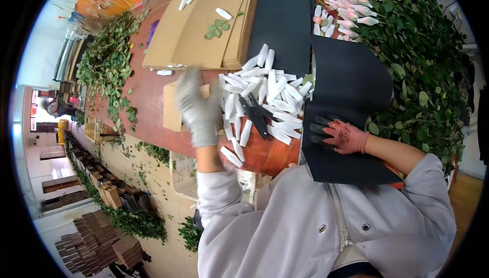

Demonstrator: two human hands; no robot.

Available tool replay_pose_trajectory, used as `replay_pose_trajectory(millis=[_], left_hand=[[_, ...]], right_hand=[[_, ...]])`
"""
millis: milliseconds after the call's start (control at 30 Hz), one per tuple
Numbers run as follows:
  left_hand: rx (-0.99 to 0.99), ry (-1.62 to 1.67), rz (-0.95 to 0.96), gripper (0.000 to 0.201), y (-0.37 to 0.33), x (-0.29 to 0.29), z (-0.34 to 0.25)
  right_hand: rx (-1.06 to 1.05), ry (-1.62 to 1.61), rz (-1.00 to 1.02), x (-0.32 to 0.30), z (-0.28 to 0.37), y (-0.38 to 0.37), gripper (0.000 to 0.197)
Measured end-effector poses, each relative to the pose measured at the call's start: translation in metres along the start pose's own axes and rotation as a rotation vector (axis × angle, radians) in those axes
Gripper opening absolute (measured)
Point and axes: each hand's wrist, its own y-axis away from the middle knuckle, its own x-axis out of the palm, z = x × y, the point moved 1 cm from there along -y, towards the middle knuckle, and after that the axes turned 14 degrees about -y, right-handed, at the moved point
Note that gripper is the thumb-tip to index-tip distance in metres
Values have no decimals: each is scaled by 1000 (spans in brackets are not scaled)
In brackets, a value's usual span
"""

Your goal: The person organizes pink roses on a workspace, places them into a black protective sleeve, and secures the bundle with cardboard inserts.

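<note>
My right hand (345, 136), in a pink glove with dark fingertips, lies with fingers spread on a black ribbed sheet (351, 69). The sheet curls upward at its far end and reaches back close to my body. My left hand (197, 112), in a whitish glove, is smeared by motion above the table, beside a small piece of brown cardboard (172, 107); its fingers are too blurred to read. Between my hands lies a heap of white tapered sleeves (275, 87). A black tool (255, 115), perhaps a stapler, rests among them.
Brown cardboard sheets (198, 28) are stacked at the far left, beside flat black sheets (280, 18). Pink rosebuds (351, 10) in white sleeves lie far right, next to piled leafy stems (417, 48). More leaves (109, 56) hang at the red table's (147, 94) left edge, with a pale crate (184, 173) below.
</note>
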Motion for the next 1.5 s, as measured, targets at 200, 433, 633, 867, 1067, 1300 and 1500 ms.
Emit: replay_pose_trajectory(millis=[200,433,633,867,1067,1300,1500], left_hand=[[-465,-496,673,103,45,-1,120],[-496,-40,304,89,58,-17,138],[-509,1790,605,44,74,-31,-15],[-138,1919,1686,90,148,64,-147],[11,1693,1638,85,150,60,-149],[-160,943,941,42,139,67,-114],[23,737,984,53,169,83,-138]], right_hand=[[0,-7,20,-1,1,-2,46],[-10,38,35,2,2,1,49],[-63,3,-74,24,-15,1,50],[-30,-305,-341,14,-11,7,70],[45,-982,-614,39,-36,-2,66],[121,-1436,-739,31,-41,1,41],[421,-1055,-550,-19,-10,22,47]])
